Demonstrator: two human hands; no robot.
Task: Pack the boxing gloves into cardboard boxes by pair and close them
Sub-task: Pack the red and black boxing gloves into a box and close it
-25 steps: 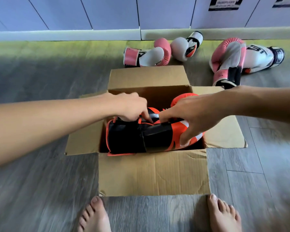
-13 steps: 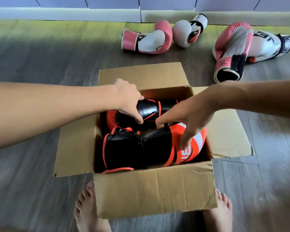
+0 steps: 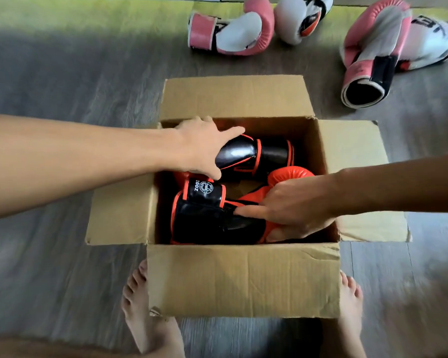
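Grey wood floor, open cardboard box (image 3: 243, 280) with both black-and-orange gloves (image 3: 207, 215) inside. Left hand (image 3: 204, 146) spread over the far one, right hand (image 3: 292, 210) pressing the near one. Looks squishy and light; I'd push on the padding.

One head-worn view only, none to share. I'm looking steeply down and forward, close over the open cardboard box (image 3: 243, 280) at centre; bare feet (image 3: 140, 306) at 6 o'clock, floor (image 3: 62, 73) stretching toward 12.
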